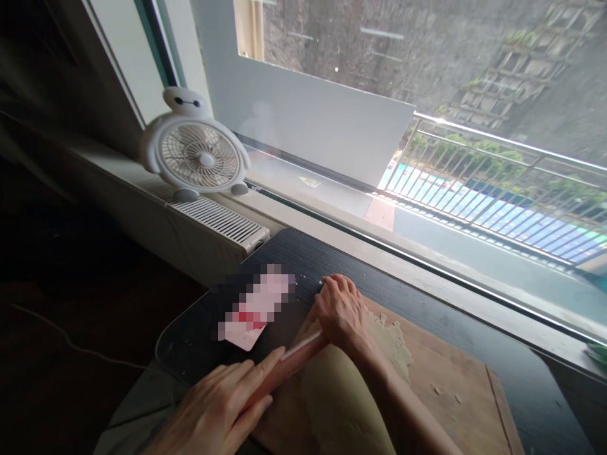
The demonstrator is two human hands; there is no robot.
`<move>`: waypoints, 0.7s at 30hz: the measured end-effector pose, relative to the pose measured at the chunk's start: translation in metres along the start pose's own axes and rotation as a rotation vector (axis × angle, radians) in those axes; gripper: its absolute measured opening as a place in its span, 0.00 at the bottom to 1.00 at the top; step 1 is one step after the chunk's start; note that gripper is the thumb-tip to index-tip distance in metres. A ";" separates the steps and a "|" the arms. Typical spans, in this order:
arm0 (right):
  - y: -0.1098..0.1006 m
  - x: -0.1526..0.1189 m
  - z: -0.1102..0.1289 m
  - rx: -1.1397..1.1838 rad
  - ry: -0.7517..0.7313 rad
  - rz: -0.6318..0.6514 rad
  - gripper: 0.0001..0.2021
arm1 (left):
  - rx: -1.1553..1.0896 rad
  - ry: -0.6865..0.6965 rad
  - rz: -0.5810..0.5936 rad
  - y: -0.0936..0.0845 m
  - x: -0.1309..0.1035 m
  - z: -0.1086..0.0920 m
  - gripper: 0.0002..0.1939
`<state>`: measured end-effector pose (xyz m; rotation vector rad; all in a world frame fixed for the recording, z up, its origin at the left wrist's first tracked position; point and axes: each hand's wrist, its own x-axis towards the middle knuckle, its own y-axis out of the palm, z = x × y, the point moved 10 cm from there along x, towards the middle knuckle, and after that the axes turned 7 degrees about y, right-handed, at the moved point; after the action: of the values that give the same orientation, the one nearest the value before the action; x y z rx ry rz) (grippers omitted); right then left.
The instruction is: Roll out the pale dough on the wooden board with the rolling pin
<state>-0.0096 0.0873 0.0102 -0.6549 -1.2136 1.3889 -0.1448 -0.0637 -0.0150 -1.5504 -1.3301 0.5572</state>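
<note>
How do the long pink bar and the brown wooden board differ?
The long pink bar is narrow; the brown wooden board is broad and flat. The bar has the left hand and right hand on it; the board lies on the black table. Both have straight edges.

Passable: black tabletop (531, 366) strip beyond the wooden board (455, 379). Obstructions: pink flat item (249, 339), left of board; left hand (225, 395), right hand (342, 311), pink bar (300, 364), board's left part.

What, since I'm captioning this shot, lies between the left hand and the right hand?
In the head view, a pink bar with a whitish upper edge spans the gap from the left hand to the right hand.
</note>
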 end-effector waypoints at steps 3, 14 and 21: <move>-0.009 -0.017 -0.006 -0.006 -0.029 -0.022 0.16 | -0.011 -0.006 0.099 0.014 -0.004 -0.002 0.27; 0.011 0.028 0.007 0.013 0.029 0.031 0.18 | -0.085 -0.043 0.095 0.009 0.011 0.002 0.25; -0.004 -0.003 -0.010 -0.019 0.013 0.005 0.16 | -0.142 -0.030 0.153 0.017 0.008 -0.011 0.26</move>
<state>0.0014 0.0862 0.0102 -0.6803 -1.2169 1.3769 -0.1254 -0.0593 -0.0234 -1.7776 -1.3039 0.5928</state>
